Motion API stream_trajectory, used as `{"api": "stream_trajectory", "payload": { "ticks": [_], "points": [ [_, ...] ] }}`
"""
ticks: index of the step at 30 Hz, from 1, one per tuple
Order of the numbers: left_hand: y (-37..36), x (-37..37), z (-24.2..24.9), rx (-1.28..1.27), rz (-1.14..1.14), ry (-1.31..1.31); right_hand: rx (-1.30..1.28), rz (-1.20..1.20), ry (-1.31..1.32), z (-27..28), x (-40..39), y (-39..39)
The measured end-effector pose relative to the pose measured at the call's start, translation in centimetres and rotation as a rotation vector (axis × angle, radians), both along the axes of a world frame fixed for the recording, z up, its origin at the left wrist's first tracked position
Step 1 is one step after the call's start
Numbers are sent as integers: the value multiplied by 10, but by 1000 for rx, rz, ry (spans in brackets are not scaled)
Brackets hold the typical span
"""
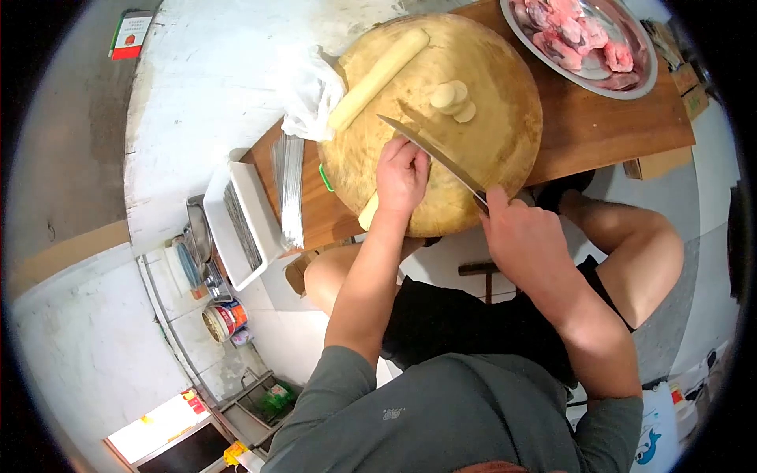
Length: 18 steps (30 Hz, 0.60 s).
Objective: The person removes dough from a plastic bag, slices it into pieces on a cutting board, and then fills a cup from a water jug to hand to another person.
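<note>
My right hand (524, 236) is closed round the dark handle of a kitchen knife (441, 158). Its long blade points up and left, beside the fingertips of my left hand (402, 177). Under my left hand, with fingers curled down, lies a pale peeled stick-shaped vegetable (368, 213); only one end shows and the rest is hidden. All this is on a round wooden chopping block (497, 102). Several round pale slices (453, 98) lie beyond the blade. A longer whole pale stick (382, 77) rests near the block's far left edge.
A white plastic bag (311, 98) touches the block's left side. Metal skewers (289, 189) lie on the wooden table (615, 130), beside a white tray (264, 213) holding more. A metal bowl of raw meat pieces (643, 71) stands at the far right. A tub (225, 319) is at left.
</note>
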State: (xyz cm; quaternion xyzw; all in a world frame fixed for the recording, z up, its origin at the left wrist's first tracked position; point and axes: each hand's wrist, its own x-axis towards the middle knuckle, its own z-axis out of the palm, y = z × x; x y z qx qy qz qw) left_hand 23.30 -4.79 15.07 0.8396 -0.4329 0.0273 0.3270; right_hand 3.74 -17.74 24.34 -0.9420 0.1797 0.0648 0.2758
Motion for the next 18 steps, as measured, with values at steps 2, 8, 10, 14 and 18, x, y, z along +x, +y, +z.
{"api": "stream_trajectory", "payload": {
  "ticks": [2,8,10,14,18],
  "points": [
    [0,-2,-1,-2,14,29,-6,10,3,0,0,-1],
    [1,0,-3,-10,1,14,-30,10,35,0,3,-1],
    [1,0,-2,3,-8,2,-16,15,42,3,3,-2],
    [0,1,-3,11,-9,-12,60,8,59,0,7,-4],
    [0,0,-3,17,5,11,84,-8,96,0,12,-4]
  ]
}}
